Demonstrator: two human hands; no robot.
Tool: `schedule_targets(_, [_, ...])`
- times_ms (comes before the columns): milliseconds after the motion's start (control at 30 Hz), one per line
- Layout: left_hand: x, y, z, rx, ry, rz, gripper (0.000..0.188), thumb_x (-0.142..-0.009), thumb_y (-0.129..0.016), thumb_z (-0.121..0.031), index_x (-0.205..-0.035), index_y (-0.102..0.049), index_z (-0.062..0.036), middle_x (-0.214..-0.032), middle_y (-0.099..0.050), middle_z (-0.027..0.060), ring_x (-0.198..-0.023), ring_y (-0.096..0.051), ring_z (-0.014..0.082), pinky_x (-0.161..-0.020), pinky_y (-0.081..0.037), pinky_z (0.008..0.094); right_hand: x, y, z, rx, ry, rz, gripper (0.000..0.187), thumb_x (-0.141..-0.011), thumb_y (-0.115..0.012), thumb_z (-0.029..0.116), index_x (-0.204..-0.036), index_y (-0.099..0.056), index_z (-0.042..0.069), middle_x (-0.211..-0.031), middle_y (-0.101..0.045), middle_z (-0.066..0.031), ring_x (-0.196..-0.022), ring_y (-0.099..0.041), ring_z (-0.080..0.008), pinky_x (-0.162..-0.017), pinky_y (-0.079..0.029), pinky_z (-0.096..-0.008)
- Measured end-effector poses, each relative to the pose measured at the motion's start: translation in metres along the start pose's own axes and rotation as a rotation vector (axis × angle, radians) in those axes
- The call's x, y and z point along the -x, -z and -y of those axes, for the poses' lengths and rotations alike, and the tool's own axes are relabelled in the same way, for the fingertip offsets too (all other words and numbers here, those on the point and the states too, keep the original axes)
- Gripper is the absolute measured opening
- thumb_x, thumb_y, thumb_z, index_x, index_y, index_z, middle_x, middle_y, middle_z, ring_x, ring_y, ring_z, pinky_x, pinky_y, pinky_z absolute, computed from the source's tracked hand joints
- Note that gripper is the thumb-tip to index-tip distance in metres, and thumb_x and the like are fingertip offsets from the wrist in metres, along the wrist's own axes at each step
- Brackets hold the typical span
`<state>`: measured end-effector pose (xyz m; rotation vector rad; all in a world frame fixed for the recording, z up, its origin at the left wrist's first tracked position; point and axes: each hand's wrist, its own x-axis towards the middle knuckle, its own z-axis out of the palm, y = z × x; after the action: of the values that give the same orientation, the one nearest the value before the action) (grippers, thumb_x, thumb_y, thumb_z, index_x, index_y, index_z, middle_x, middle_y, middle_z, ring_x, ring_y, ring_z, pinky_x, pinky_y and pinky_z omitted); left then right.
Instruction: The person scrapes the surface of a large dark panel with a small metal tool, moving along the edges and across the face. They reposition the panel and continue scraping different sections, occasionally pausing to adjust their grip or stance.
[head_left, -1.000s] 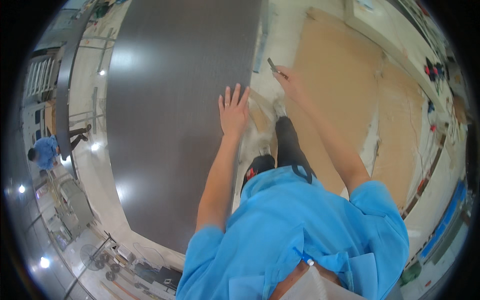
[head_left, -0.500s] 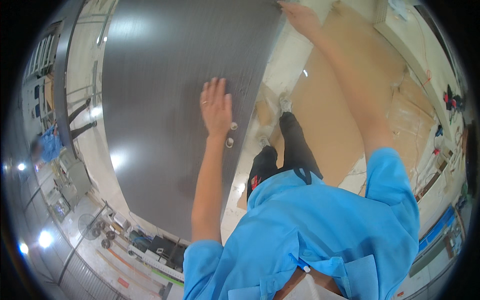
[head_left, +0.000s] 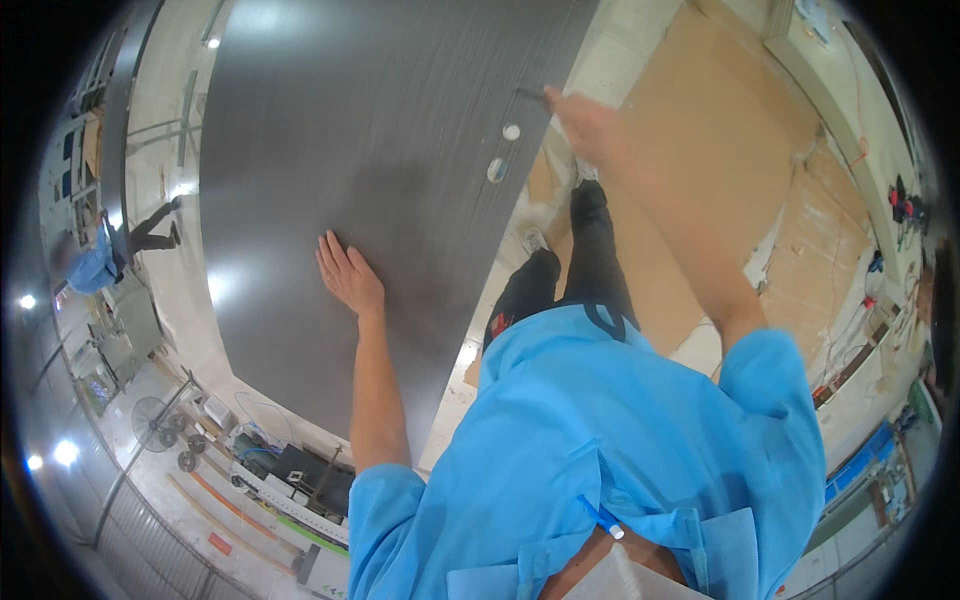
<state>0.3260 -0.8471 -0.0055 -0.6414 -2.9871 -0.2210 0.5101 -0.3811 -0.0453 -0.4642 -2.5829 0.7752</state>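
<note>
A large dark grey panel (head_left: 300,150) with a fine wood-like grain lies before me, on my left side. My left hand (head_left: 350,275) rests flat on it, fingers stretched out and holding nothing. Close to the panel's right edge are two round holes (head_left: 511,132), one below the other. Just right of them, my right hand (head_left: 590,125) is closed at that edge and somewhat blurred. From its fingertips a small, thin dark tool (head_left: 530,94) points left over the panel; its exact kind is too small to tell.
Brown cardboard sheets (head_left: 710,160) cover the floor to my right, beside a pale bench edge (head_left: 830,90). At far left a person in blue (head_left: 95,265) stands by another panel. A fan (head_left: 155,420) and wheeled equipment are at lower left.
The panel's holes have shifted up in the picture. My left hand has slid away from them, down and left along the panel. My right hand has come down the edge, nearer the holes.
</note>
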Motion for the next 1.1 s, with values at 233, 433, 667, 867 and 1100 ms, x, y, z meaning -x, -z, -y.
schedule_targets(233, [-0.004, -0.001, 0.000, -0.006, -0.002, -0.007, 0.058, -0.117, -0.034, -0.041, -0.168, -0.040, -0.0138, -0.175, -0.038, 0.0112, -0.163, -0.030, 0.0358, -0.131, -0.027, 0.0534, 0.143, -0.052, 0.148, -0.101, 0.179, 0.199, 0.062, -0.091, -0.064, 0.006, -0.153, -0.059, 0.008, -0.089, -0.063, -0.0075, -0.079, -0.068, -0.0272, -0.065, -0.057, -0.0407])
schedule_targets(433, [-0.006, -0.001, -0.002, -0.001, 0.008, 0.013, 0.058, -0.118, -0.032, -0.041, -0.169, -0.039, -0.0150, -0.176, -0.035, 0.0107, -0.163, -0.029, 0.0353, -0.132, -0.026, 0.0531, 0.160, -0.060, 0.192, -0.295, 0.356, 0.532, 0.052, -0.097, -0.060, 0.011, -0.150, -0.061, 0.010, -0.091, -0.067, -0.0088, -0.082, -0.072, -0.0291, -0.072, -0.059, -0.0454])
schedule_targets(667, [-0.007, 0.008, -0.010, -0.014, 0.051, 0.057, 0.059, -0.117, -0.031, -0.040, -0.170, -0.037, -0.0135, -0.177, -0.034, 0.0102, -0.164, -0.028, 0.0335, -0.132, -0.026, 0.0518, -0.025, 0.010, -0.002, -0.187, -0.245, -0.100, 0.030, -0.105, -0.063, 0.025, -0.132, -0.074, 0.016, -0.113, -0.077, -0.0143, -0.095, -0.076, -0.0334, -0.078, -0.062, -0.0469])
schedule_targets(867, [-0.009, 0.008, -0.010, -0.017, 0.021, 0.027, 0.060, -0.117, -0.032, -0.040, -0.168, -0.040, -0.0115, -0.175, -0.037, 0.0125, -0.162, -0.032, 0.0364, -0.131, -0.027, 0.0518, -0.135, 0.043, -0.140, -0.063, -0.363, -0.261, 0.035, -0.107, -0.068, 0.030, -0.135, -0.076, 0.011, -0.115, -0.076, -0.0137, -0.097, -0.073, -0.0299, -0.090, -0.057, -0.0361])
schedule_targets(1100, [-0.006, 0.005, -0.004, -0.002, 0.028, 0.027, 0.060, -0.116, -0.035, -0.040, -0.167, -0.042, -0.0106, -0.173, -0.040, 0.0141, -0.160, -0.034, 0.0393, -0.130, -0.028, 0.0544, -0.064, 0.007, -0.081, -0.142, -0.180, -0.257, 0.038, -0.106, -0.067, 0.027, -0.143, -0.072, 0.022, -0.100, -0.076, -0.0109, -0.088, -0.074, -0.0331, -0.075, -0.060, -0.0452])
